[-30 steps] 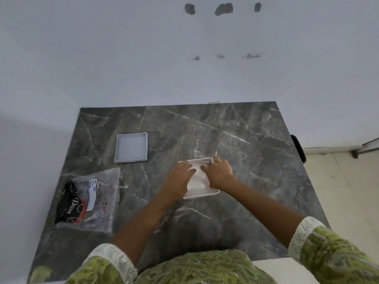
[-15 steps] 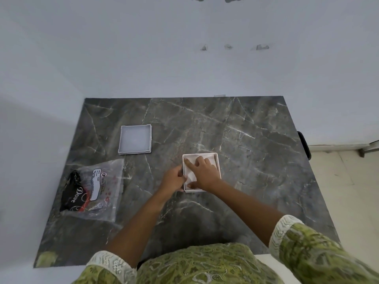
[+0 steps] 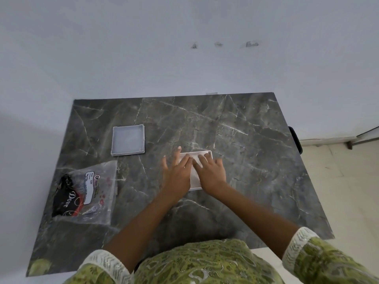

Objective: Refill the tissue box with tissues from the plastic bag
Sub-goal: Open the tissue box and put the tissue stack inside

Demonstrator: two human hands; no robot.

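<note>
— Lying mid-table, the tissue box point(image 3: 194, 171) is covered by the left hand point(image 3: 177, 175) and right hand point(image 3: 211, 174), fingers spread flat; nothing is gripped.
— What can be read?
— "Dove" is printed on the plastic bag point(image 3: 86, 193) at the left; a lid point(image 3: 128, 142) is seen beyond it.

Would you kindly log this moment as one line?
step: pressing tissues into box | left hand: flat | right hand: flat | lid: off, aside | bag: left

"Dove" on the plastic bag point(image 3: 86, 193); label perhaps illegible.
</note>
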